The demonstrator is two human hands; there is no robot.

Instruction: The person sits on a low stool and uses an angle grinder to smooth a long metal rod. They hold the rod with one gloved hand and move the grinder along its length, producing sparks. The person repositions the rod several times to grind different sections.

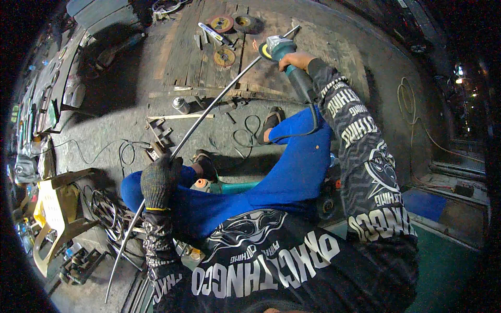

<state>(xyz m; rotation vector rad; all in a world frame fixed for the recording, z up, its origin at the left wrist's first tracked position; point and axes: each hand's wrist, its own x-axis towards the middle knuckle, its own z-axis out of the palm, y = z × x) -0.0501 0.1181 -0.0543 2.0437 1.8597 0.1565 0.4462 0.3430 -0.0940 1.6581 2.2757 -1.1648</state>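
A long thin metal rod [222, 98] slants from the lower left to the upper right across my knees. My left hand [159, 183], in a dark knitted glove, is closed around it above my left knee. Bare, my right hand [296, 60] wraps round the body of a teal angle grinder [282, 48]. The grinder's yellowish disc [265, 51] meets the rod near its far end, and a few orange sparks show beside it. From the grinder's rear a dark cord hangs over my right leg.
Spare discs [225, 57] and a marker pen [211, 34] lie on the wooden boards ahead. A spray can [180, 105] and metal brackets [160, 133] sit on the concrete floor. Left of me are a plastic chair [55, 208] and a tangle of cables [104, 208]. Loose cord curls near my feet.
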